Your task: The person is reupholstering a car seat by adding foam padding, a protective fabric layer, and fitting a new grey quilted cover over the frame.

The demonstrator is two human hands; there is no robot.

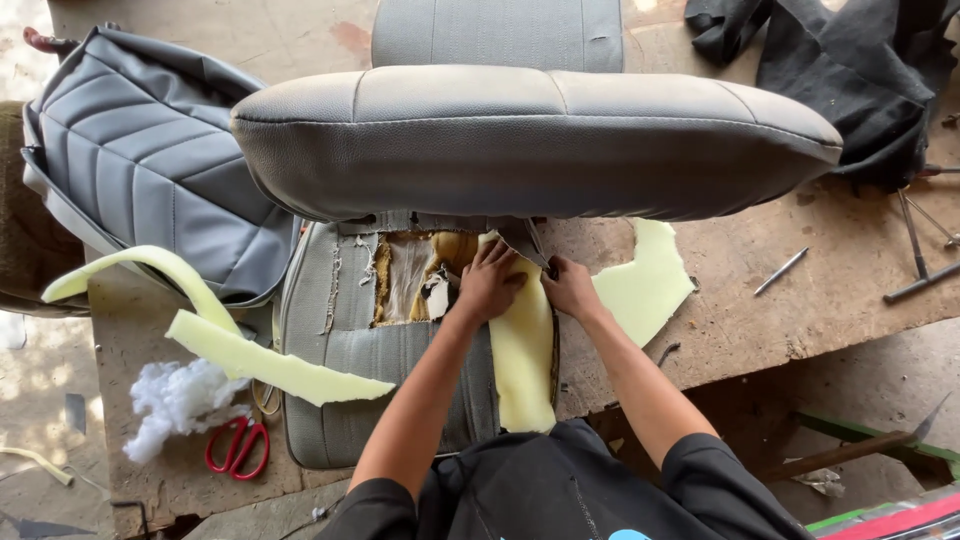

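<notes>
head view | I see the yellow foam strip point(524, 350) lying on the grey seat cover point(345, 345), long axis running from me toward the seat cushion point(530, 140) | left hand point(490, 285) flat, fingers spread on its top end | right hand point(570, 288) pinching its far right edge | tabletop point(800, 300) bare to the right, red scissors point(238, 447) left.

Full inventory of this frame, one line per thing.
seat cushion: 1, grey, torn open, bench centre
seat back: 1, grey, above the cushion
seat cover: 1, grey, left
foam sheet: 1, pale yellow, under both hands
foam offcuts: 3, pale yellow, two left, one right
scissors: 1, red handles, lower left
stuffing: 1 clump, white, by the scissors
black cloth: 1 heap, top right
left hand: flat on foam
right hand: foam edge, grip unclear
</notes>
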